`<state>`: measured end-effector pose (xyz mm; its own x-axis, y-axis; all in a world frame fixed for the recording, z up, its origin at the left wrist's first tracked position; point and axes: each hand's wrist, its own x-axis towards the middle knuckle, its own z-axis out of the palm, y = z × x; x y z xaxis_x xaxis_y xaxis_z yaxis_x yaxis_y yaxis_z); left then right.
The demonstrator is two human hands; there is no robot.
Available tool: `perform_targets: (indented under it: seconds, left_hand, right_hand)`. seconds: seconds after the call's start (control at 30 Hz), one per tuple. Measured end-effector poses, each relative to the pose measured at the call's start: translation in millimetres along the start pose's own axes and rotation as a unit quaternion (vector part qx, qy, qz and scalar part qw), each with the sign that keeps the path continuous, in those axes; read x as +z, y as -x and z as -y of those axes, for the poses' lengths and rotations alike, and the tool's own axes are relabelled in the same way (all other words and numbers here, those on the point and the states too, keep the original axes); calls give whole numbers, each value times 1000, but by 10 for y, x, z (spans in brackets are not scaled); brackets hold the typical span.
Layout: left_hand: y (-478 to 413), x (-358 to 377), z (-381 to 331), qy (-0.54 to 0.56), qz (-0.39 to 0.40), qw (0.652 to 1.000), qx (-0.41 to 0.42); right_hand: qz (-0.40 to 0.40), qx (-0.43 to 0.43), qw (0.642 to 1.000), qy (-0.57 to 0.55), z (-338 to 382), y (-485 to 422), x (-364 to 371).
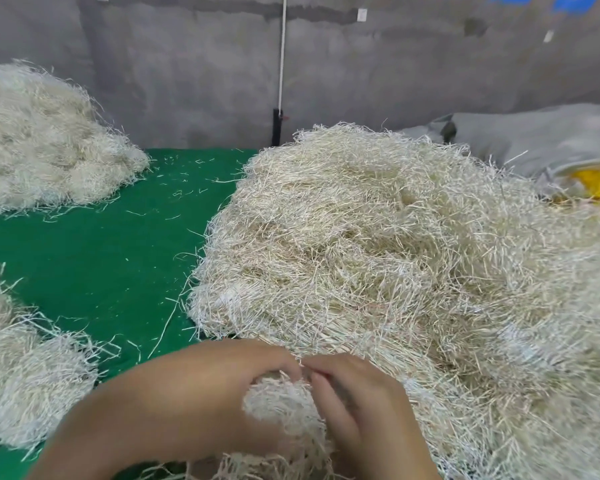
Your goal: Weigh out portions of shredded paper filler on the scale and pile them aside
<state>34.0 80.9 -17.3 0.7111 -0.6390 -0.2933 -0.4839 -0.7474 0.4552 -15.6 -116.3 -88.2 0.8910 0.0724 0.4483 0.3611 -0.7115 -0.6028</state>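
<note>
A big heap of pale shredded paper filler [413, 254] fills the right half of the green table cover [101, 244]. At the heap's near edge both hands hold one wad of filler [281, 407]. My left hand [201, 386] curls round the wad from the left. My right hand [357, 400] grips it from the right, fingertips close to those of the left hand. No scale shows in this view.
A pile of filler [45, 143] lies at the far left against the grey wall, and another [25, 368] at the near left. A grey sack [541, 140] with a yellow patch lies behind the big heap. A white cord [282, 57] hangs down the wall.
</note>
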Motion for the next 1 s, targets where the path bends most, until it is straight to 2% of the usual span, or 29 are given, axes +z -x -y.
perform_targets:
  seconds: [0.1,0.17,0.23,0.3,0.37,0.4,0.43,0.53,0.6,0.67,0.77,0.8,0.87,1.0]
  left_hand:
    - [126,-79,71,13,-67,998,3]
    - [100,-70,118,47,-112,993,10]
    - [18,-72,158,144,-152,978,17]
    - [-68,-100,219,237,-224,945,21]
    - [-139,-154,307,280,-308,909,23]
    - [-167,-176,342,286,-324,902,22]
    - [-197,-196,365,285,-317,904,16]
    - [-378,-253,463,221,-241,945,-13]
    - [-544,-285,512,187,-220,957,-18]
    - [-718,-296,562,193,-222,956,-15]
    - [-958,-270,597,175,-250,952,-1]
    - [-1020,-239,594,178,-258,950,4]
    - [-1107,-161,566,209,-262,942,18]
    - [-1193,-85,544,195,-283,939,23]
  right_hand:
    - [19,76,990,-118,-34,-17,-119]
    - [6,98,976,-194,9,-92,-246]
    - [-32,91,971,-219,43,-212,-392]
    - [-67,82,972,-209,35,-360,-530]
    - [-79,69,978,-179,28,-521,-649]
    - [-71,67,983,-158,28,-599,-695]
    - [-58,68,987,-131,26,-677,-730]
    - [-7,61,998,10,-34,-942,-732]
    - [38,56,991,115,-123,-1163,-635]
    - [106,63,969,214,-237,-1403,-459]
    - [192,79,888,409,-460,-1663,-208]
    - [207,81,868,443,-504,-1700,-158]
    - [205,78,863,455,-553,-1715,-107]
    - [119,-29,922,368,-332,-1659,-74]
